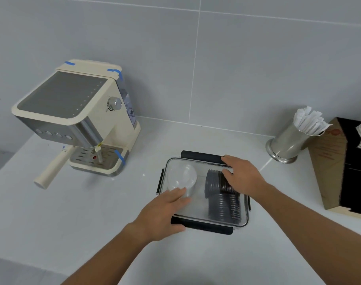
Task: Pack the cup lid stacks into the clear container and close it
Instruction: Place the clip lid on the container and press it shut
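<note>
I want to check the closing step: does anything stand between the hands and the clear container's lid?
Nothing visible. The left hand and right hand already rest on the clear flat lid.

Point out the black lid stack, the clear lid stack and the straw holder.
black lid stack (221, 194): head view, ribbed edges mid-stack.
clear lid stack (181, 176): head view, top lid's face.
straw holder (287, 144): head view, steel side wall.
</note>
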